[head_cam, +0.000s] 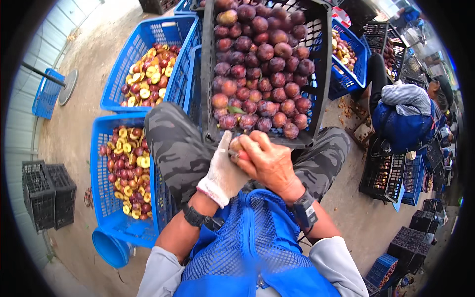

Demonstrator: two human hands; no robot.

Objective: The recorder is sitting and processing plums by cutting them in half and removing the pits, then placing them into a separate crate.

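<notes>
My left hand [225,163], in a white knit glove, and my bare right hand [268,159] meet above my lap, just below the near edge of a black plastic crate [207,92]. A plum [235,144] shows between them, gripped by both; something reddish lies under my right fingers, too covered to make out. Whether a tool is in my right hand cannot be seen. Whole purple-red plums [265,52] fill much of the crate, with a green leaf [236,110] among them. Cut plum halves with yellow flesh [148,74] lie in a blue crate at the left.
A second blue crate [97,167] of plum halves stands by my left knee, above a blue bucket [109,247]. On the right are a person in blue [402,115], black crates [382,170] and another blue crate [349,80] of cut fruit. Black crates [48,193] stand far left.
</notes>
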